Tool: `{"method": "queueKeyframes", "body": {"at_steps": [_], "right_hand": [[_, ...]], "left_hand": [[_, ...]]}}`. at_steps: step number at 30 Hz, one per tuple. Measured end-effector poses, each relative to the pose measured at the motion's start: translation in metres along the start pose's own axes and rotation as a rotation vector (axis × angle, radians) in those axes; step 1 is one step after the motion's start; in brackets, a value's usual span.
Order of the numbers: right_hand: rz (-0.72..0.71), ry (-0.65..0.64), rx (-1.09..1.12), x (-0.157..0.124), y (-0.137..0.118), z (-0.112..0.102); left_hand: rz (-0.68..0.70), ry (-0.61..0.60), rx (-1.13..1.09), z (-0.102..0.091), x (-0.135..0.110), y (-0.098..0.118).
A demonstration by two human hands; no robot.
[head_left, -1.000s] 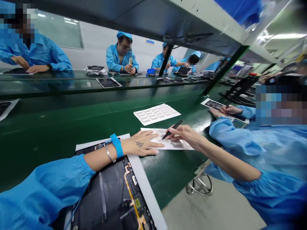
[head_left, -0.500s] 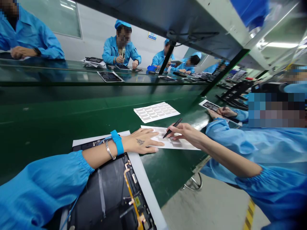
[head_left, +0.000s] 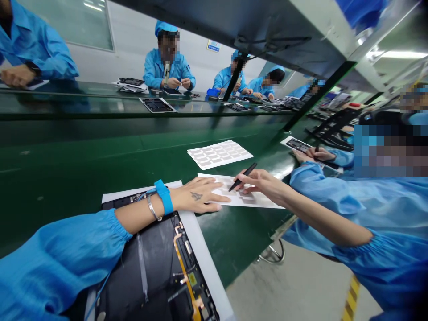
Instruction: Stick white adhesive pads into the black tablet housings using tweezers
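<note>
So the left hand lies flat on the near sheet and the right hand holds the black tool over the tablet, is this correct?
Not quite. In the head view the right hand holds the black tool over the near sheet, not over the tablet. The left hand does lie flat on that sheet.

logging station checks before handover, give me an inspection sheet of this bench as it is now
surface: green conveyor belt, glossy
job's things: sticker sheet under both hands; opened tablet beneath the left forearm
clutter: second sticker sheet farther out on the belt
hands: left hand flat on the sheet; right hand grips a black tool, tip on the sheet
cables: blue wrist strap with thin cord; orange flex cable inside the tablet
surroundings: co-workers in blue coats along the line
</note>
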State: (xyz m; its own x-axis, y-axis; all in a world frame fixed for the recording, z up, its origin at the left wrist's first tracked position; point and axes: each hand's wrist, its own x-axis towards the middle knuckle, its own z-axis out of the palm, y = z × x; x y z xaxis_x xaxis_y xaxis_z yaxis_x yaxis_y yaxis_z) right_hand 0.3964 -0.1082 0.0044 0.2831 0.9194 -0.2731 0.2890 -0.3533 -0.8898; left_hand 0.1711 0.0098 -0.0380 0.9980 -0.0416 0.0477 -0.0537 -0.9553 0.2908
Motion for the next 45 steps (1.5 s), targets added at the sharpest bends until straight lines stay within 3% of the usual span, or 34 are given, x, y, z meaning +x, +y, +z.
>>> {"method": "queueKeyframes", "body": {"at_steps": [15, 24, 30, 33, 37, 41, 45], "right_hand": [[0.019, -0.02, 0.007, -0.002, -0.005, 0.001], [-0.003, 0.105, 0.088, -0.007, 0.003, 0.008], [-0.18, 0.251, 0.243, -0.023, -0.025, 0.014], [-0.245, 0.326, 0.278, -0.034, -0.044, 0.017], [-0.229, 0.373, 0.268, -0.039, -0.052, 0.03], [-0.243, 0.126, 0.203, -0.024, -0.057, 0.076], [-0.276, -0.108, 0.191, 0.007, -0.072, 0.143]], "left_hand": [[0.03, 0.039, 0.0, 0.003, 0.001, -0.004], [0.036, 0.028, 0.012, 0.002, 0.0, -0.004], [0.05, -0.027, 0.009, -0.004, 0.0, -0.002], [0.013, 0.001, 0.023, -0.021, -0.023, 0.004], [-0.132, 0.256, 0.055, -0.043, -0.094, 0.013], [-0.333, 0.396, 0.106, -0.045, -0.167, 0.02], [-0.344, 0.381, 0.121, -0.031, -0.196, 0.012]]}}
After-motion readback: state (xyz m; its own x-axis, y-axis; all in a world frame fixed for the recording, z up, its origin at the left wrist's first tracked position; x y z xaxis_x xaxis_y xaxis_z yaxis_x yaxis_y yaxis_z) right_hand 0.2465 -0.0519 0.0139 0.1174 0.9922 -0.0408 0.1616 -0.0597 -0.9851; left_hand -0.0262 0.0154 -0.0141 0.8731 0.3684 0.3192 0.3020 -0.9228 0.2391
